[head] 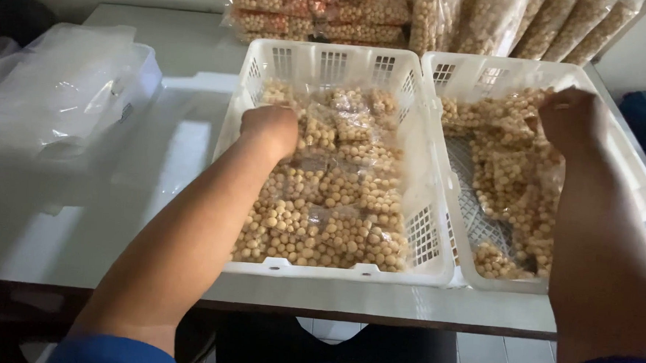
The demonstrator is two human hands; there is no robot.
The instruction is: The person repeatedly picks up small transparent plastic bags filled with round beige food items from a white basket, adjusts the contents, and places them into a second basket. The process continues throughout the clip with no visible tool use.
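Head view: both hands down in the two white baskets.
Left grip (270, 129) fists on a clear bag of round snacks (329, 196); right grip (573, 117) pinches another bag (511, 169) nearer its far end.

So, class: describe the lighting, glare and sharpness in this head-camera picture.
Head view: dim overall, with pale glare on the white table left of the left basket; the left hand and right hand look slightly soft; the clear bags at left are hazy; the lower edge falls into shadow.
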